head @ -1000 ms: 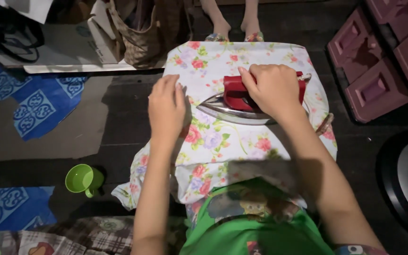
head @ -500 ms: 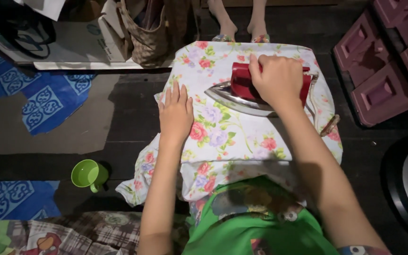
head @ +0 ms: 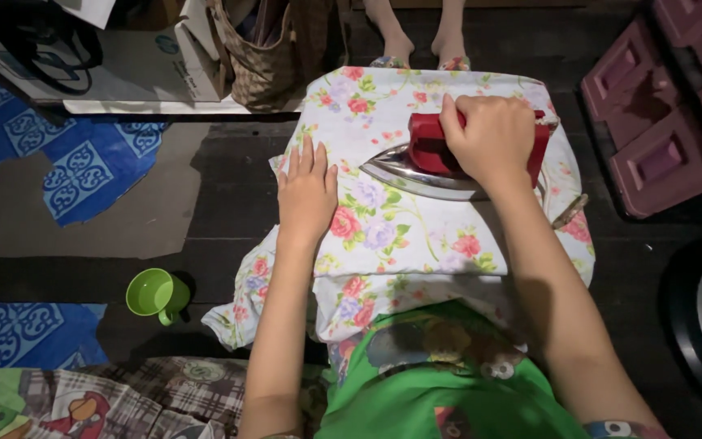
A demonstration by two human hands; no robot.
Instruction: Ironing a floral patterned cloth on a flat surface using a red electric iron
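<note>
My right hand (head: 489,138) is closed round the red iron (head: 448,158) handle; iron sits on the floral cloth (head: 416,236). Left hand (head: 306,191) lies flat, fingers spread, on the cloth beside the iron's tip. Dark plank floor (head: 221,195); green cup (head: 156,294) left, maroon crates (head: 660,106) right.

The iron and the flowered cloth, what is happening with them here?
A person is ironing. The right hand grips the red handle of the iron, which sits flat on the floral cloth. The left hand lies flat on the cloth beside the iron's tip. A green cup stands on the dark floor to the left, and another person's bare feet show beyond the cloth.
</note>
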